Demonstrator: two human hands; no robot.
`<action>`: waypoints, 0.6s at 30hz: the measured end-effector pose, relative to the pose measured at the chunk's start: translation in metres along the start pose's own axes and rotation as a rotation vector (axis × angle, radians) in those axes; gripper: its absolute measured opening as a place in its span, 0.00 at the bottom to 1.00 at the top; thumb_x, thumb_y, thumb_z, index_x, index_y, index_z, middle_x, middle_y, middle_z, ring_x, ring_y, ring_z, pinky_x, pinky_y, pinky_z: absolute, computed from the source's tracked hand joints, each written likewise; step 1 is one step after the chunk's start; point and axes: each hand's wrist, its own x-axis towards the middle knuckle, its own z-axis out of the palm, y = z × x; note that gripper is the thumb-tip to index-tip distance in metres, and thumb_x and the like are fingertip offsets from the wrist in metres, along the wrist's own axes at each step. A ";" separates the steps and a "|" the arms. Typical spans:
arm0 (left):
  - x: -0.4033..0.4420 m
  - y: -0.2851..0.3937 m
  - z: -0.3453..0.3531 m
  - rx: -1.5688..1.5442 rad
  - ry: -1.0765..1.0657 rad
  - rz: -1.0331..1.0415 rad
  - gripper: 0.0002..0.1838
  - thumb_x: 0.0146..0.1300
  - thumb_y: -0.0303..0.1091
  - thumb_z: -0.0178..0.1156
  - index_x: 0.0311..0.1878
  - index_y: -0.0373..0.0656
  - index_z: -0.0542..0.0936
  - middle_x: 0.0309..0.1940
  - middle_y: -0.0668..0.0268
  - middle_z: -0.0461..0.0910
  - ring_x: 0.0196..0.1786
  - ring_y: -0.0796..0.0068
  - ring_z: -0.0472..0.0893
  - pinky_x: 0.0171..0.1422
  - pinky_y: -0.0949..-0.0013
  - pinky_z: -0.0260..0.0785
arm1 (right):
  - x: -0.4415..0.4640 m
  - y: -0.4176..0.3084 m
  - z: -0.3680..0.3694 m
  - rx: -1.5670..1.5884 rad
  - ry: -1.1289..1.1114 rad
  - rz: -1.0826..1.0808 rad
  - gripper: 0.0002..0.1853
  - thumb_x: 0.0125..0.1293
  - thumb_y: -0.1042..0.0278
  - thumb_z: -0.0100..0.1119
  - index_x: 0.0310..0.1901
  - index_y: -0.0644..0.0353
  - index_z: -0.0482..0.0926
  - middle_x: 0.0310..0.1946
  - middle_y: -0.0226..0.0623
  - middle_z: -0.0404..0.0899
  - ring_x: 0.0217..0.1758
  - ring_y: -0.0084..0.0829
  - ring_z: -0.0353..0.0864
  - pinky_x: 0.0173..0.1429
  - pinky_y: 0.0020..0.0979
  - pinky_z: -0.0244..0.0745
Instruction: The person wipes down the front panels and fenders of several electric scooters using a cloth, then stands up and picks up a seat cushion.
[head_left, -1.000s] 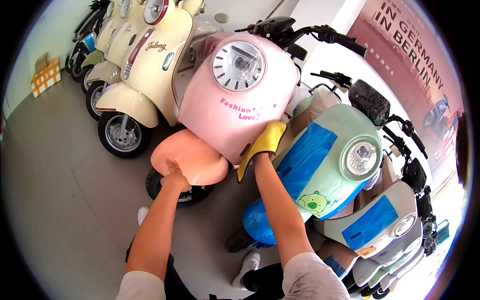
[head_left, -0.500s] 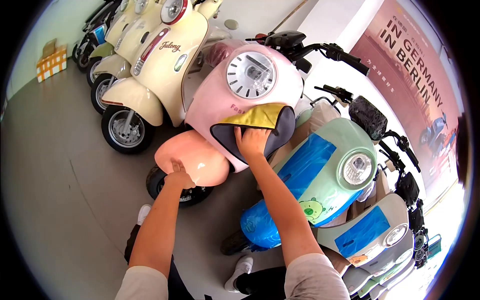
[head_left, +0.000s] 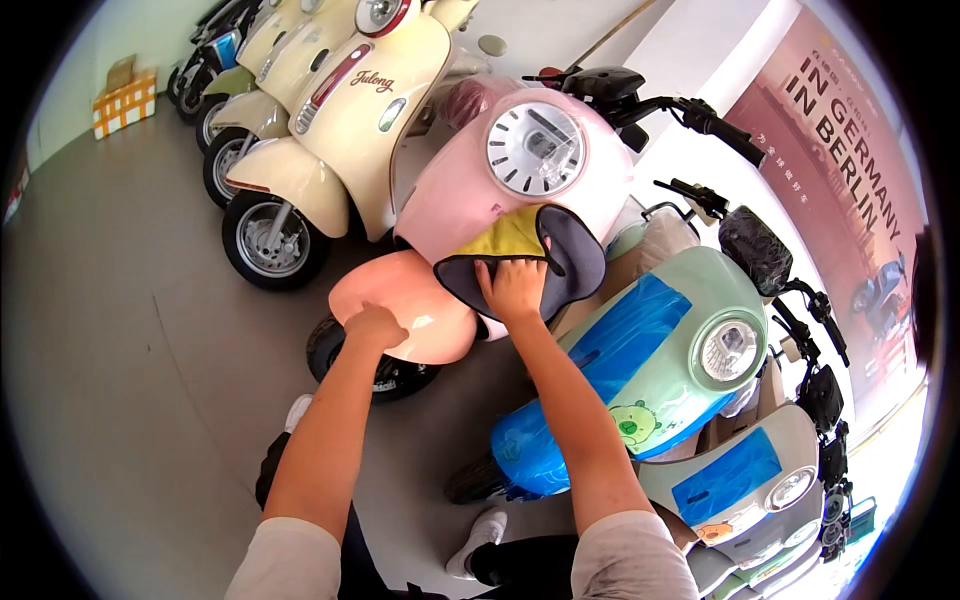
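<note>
My right hand [head_left: 514,288] presses a two-sided microfibre cloth [head_left: 575,262], dark grey with a yellow face folded over, against the front of a pink scooter [head_left: 450,190]. The fingers bend into the fold and their tips are hidden. Just below, the cloth's left edge hangs by the scooter's peach front fender [head_left: 430,310]. On top of that fender rests my left hand [head_left: 375,328], with no cloth visible in it. Its thumb side shows, but the other fingers are turned away from view. The scooter's round white headlight [head_left: 536,148] sits above the cloth.
To the right stands a mint scooter [head_left: 690,320] partly wrapped in blue film, with more scooters behind it. Cream scooters [head_left: 350,110] line the left side. A white and orange box [head_left: 125,105] is by the wall. The black handlebar [head_left: 710,122] juts out at upper right.
The whole view has shifted slightly, so the scooters appear farther right. My left hand's outstretched fingers no longer show on the fender. The cloth's upper right edge has changed its fold.
</note>
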 end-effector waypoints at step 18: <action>0.002 -0.014 0.005 -0.205 0.373 -0.007 0.19 0.65 0.48 0.60 0.41 0.40 0.88 0.46 0.51 0.87 0.51 0.57 0.87 0.52 0.59 0.79 | -0.069 -0.078 0.088 0.461 -0.272 -0.095 0.28 0.72 0.62 0.54 0.73 0.55 0.67 0.73 0.45 0.66 0.76 0.51 0.63 0.80 0.48 0.54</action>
